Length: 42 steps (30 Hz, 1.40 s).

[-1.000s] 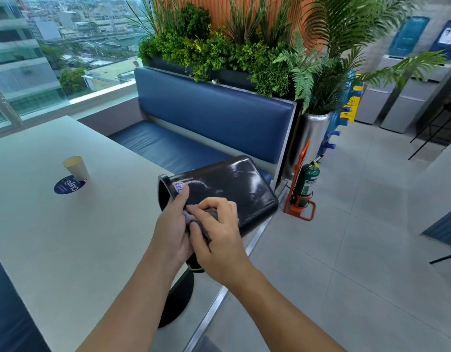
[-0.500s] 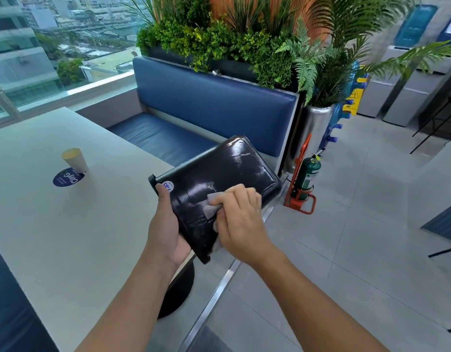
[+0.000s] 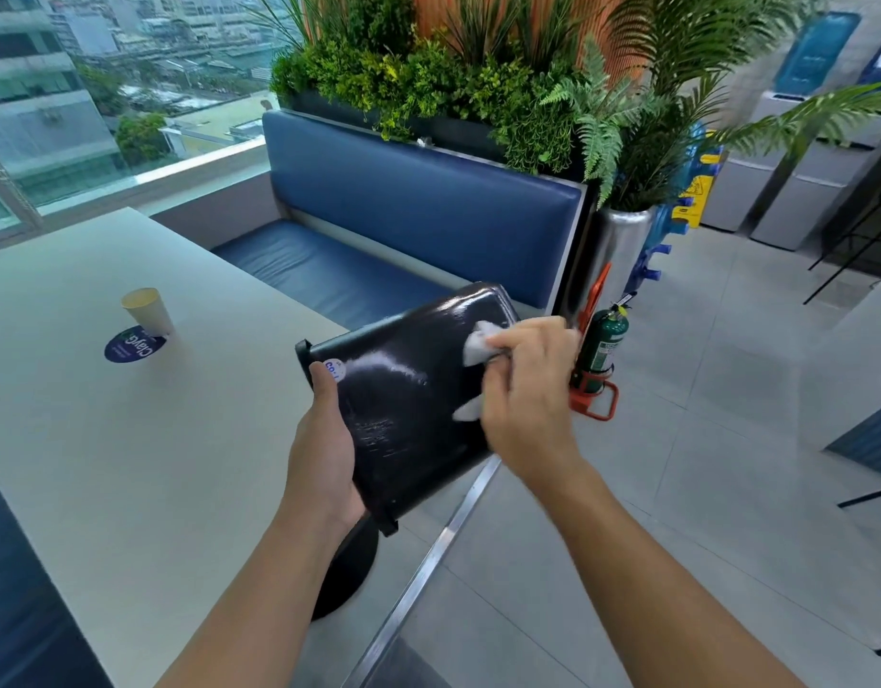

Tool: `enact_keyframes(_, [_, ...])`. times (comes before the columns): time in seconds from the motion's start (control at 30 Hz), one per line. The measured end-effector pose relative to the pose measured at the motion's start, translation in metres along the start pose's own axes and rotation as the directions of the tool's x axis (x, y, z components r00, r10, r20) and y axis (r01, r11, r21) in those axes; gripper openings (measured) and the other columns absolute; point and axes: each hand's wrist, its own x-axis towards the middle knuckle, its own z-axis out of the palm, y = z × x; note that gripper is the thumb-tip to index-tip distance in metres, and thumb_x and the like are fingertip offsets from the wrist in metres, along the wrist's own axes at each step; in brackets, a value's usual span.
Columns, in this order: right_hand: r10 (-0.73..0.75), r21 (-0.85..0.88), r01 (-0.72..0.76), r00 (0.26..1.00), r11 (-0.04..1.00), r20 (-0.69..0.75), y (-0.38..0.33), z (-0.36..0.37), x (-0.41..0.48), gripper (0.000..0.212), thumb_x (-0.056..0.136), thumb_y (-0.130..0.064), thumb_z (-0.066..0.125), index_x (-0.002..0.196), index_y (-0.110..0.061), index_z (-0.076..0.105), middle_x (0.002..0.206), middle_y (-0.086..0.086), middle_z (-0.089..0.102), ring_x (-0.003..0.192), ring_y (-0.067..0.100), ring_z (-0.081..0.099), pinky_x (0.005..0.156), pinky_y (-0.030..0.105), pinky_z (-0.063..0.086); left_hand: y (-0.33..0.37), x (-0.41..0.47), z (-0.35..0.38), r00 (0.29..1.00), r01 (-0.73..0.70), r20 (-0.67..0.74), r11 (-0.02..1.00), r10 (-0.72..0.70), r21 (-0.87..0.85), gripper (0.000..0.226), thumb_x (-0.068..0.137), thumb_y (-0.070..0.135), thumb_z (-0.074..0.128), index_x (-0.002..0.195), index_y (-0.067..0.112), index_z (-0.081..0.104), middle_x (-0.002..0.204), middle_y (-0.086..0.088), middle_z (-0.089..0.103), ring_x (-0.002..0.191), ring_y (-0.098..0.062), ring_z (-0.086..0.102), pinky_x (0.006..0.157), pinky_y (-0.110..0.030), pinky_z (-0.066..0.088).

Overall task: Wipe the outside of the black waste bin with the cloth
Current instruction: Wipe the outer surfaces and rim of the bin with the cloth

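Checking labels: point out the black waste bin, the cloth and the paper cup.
black waste bin (image 3: 404,429), head view, on its glossy side wall.
cloth (image 3: 479,342), head view, on the white fold showing against the bin.
paper cup (image 3: 148,310), head view, on its side wall.

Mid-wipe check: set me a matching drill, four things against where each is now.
1. black plastic waste bin
2. pale grey cloth
3. beige paper cup
4. green fire extinguisher

A. standing on the white table
B. on the floor in an orange stand
C. gripped by the left hand
D. bunched in the right hand

Pairs: 1-C, 2-D, 3-A, 4-B
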Motion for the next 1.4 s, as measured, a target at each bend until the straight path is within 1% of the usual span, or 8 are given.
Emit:
enact_keyframes(0.13, [-0.112,0.003,0.115,0.959,0.993,0.26,-0.066,0.038,-0.035,0.024,0.092,-0.012,0.049,0.109,-0.025,0.061,0.108,0.005,0.06,0.094,0.03,0.05,0.083,0.047,0.043,-0.007,0.005,0.008,0.994,-0.057,0.092,0.998,0.057,-0.001,0.071,0.083,0.075,0.063,0.114,0.013,0.079,0.12,-0.015,0.078,0.122,-0.036,0.072,0.102,-0.047,0.056])
enact_keyframes(0.37, [0.004,-0.148,0.069,0.893,0.987,0.449,-0.019,0.026,-0.022,0.072,0.053,-0.036,0.094,0.107,-0.033,0.046,0.114,-0.009,0.042,0.1,0.018,0.038,0.082,0.033,0.026,-0.001,-0.003,0.001,0.995,-0.09,-0.025,0.991,0.093,0.095,0.056,0.105,0.064,0.047,0.096,0.021,0.082,0.09,-0.003,0.084,0.083,-0.025,0.082,0.075,-0.037,0.059])
enact_keyframes(0.6, [0.204,-0.235,-0.146,0.948,0.961,0.245,0.038,0.007,0.003,0.031,0.084,-0.032,0.046,0.103,-0.015,0.063,0.108,0.005,0.053,0.094,0.025,0.042,0.08,0.049,0.045,0.002,-0.004,-0.011,0.993,-0.101,-0.05,0.987,0.108,0.126,0.05,0.101,0.064,0.057,0.105,0.022,0.082,0.102,-0.003,0.084,0.098,-0.028,0.081,0.095,-0.051,0.062])
enact_keyframes(0.7, [0.151,-0.163,-0.131,0.981,0.978,0.121,0.022,0.01,0.004,0.027,0.089,-0.007,0.043,0.102,-0.016,0.064,0.106,0.006,0.051,0.094,0.025,0.042,0.081,0.048,0.047,0.0,-0.001,-0.014,0.991,-0.116,-0.051,0.983,0.125,0.144,0.048,0.102,0.063,0.057,0.106,0.023,0.083,0.103,-0.004,0.084,0.095,-0.027,0.081,0.089,-0.048,0.064])
enact_keyframes(0.9, [-0.104,-0.031,0.121,0.939,0.992,0.328,-0.06,0.052,-0.025,0.022,0.091,-0.007,0.056,0.107,-0.012,0.071,0.107,0.006,0.064,0.092,0.03,0.054,0.079,0.046,0.046,-0.008,0.005,0.003,0.981,-0.181,-0.039,0.969,0.19,0.167,0.047,0.101,0.061,0.061,0.091,0.021,0.083,0.096,-0.005,0.082,0.096,-0.026,0.077,0.092,-0.042,0.059])
enact_keyframes(1.0, [-0.096,-0.012,0.104,0.947,0.994,0.306,-0.044,0.046,-0.02,0.021,0.09,-0.003,0.063,0.107,-0.01,0.073,0.108,0.003,0.067,0.093,0.028,0.056,0.08,0.043,0.047,-0.004,0.004,0.0,0.986,-0.16,-0.032,0.975,0.167,0.156,0.046,0.103,0.056,0.059,0.087,0.022,0.086,0.093,-0.005,0.083,0.087,-0.024,0.079,0.08,-0.037,0.06])
enact_keyframes(1.3, [0.149,-0.127,-0.124,0.967,0.984,0.207,0.03,0.004,0.012,0.018,0.097,0.003,0.062,0.105,-0.009,0.074,0.101,0.002,0.058,0.095,0.023,0.051,0.084,0.044,0.05,0.006,0.006,-0.015,0.973,-0.208,-0.056,0.953,0.226,0.221,0.041,0.102,0.055,0.063,0.087,0.024,0.084,0.09,-0.002,0.083,0.098,-0.033,0.079,0.098,-0.053,0.061])
enact_keyframes(1.4, [0.065,-0.076,-0.055,0.989,0.996,0.136,0.001,0.003,0.01,0.019,0.099,-0.001,0.06,0.108,-0.009,0.075,0.104,0.004,0.059,0.095,0.026,0.052,0.08,0.045,0.052,0.007,0.007,-0.012,0.963,-0.251,-0.04,0.944,0.265,0.214,0.037,0.102,0.056,0.062,0.093,0.028,0.086,0.1,-0.001,0.084,0.103,-0.029,0.079,0.101,-0.053,0.06])
